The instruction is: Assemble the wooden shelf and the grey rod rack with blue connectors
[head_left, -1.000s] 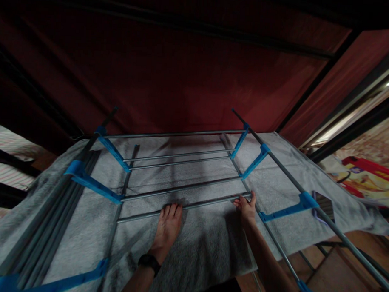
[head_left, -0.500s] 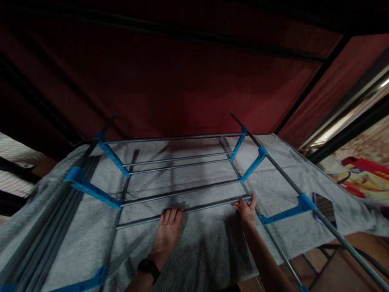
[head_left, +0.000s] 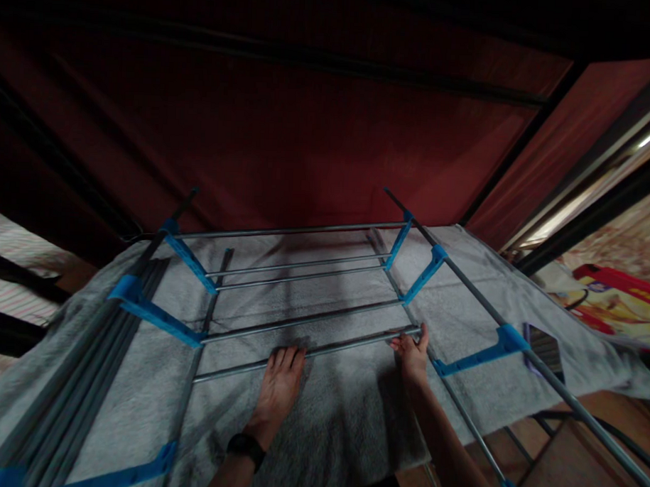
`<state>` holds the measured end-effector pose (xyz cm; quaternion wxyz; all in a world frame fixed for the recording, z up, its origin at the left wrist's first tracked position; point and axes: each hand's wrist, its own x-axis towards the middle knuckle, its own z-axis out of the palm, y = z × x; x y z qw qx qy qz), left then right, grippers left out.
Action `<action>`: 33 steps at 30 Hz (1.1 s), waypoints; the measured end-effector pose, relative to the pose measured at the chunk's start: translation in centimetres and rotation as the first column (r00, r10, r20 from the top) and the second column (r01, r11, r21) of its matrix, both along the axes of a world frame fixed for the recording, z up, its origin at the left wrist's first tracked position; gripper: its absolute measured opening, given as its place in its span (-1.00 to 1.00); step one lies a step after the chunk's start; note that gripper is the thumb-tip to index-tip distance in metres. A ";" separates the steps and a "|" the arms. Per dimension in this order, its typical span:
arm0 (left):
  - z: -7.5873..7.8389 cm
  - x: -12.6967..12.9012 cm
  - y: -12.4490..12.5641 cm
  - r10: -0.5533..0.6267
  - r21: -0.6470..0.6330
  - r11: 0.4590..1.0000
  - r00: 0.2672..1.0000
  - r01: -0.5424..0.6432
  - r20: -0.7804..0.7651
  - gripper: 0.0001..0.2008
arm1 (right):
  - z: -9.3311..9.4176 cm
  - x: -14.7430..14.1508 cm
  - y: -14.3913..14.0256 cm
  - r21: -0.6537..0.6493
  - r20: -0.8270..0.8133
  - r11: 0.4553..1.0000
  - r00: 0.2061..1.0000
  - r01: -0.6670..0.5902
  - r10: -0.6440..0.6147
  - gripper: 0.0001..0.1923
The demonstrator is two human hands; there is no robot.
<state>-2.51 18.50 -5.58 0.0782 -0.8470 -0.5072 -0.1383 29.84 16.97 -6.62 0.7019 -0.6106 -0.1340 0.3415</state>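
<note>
A loose grey metal tube (head_left: 348, 344) lies crosswise between the two sides of a rack frame. My left hand (head_left: 284, 373), with a dark band on its wrist, is wrapped over the tube near its middle. At the tube's right end, my right hand (head_left: 411, 349) has its fingers closed around it, close to the frame's right side. Beyond it, another crossbar (head_left: 301, 321) joins blue plastic brackets on the left (head_left: 157, 319) and right (head_left: 424, 275). A lower blue bracket (head_left: 478, 352) sits to the right of my right hand.
Several spare tubes (head_left: 93, 377) lie bundled on the left of the grey cloth (head_left: 351, 422). A phone (head_left: 545, 350) rests at the right, under the frame's long tube. Farther right is a red and yellow package (head_left: 621, 300). A dark red panel (head_left: 317, 151) stands behind.
Almost nothing differs. Both hands keep their places on the tube, and the view has shifted very slightly.
</note>
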 end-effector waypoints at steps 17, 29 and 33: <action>10.6 2.4 2.6 -0.196 -0.108 0.975 0.980 0.193 -0.018 -0.54 | 4.4 -0.4 1.7 0.110 -0.208 0.994 0.977 -0.020 0.043 -0.13; 16.4 2.5 4.3 -0.134 -0.081 0.989 0.987 0.127 -0.091 -0.72 | 6.3 -1.9 5.0 0.197 -0.225 0.973 0.960 -0.123 0.167 -0.44; 18.5 2.6 5.1 -0.105 -0.098 0.991 0.983 0.090 -0.149 -0.63 | 8.0 -2.2 7.7 0.251 -0.239 0.958 0.950 -0.141 0.203 -0.48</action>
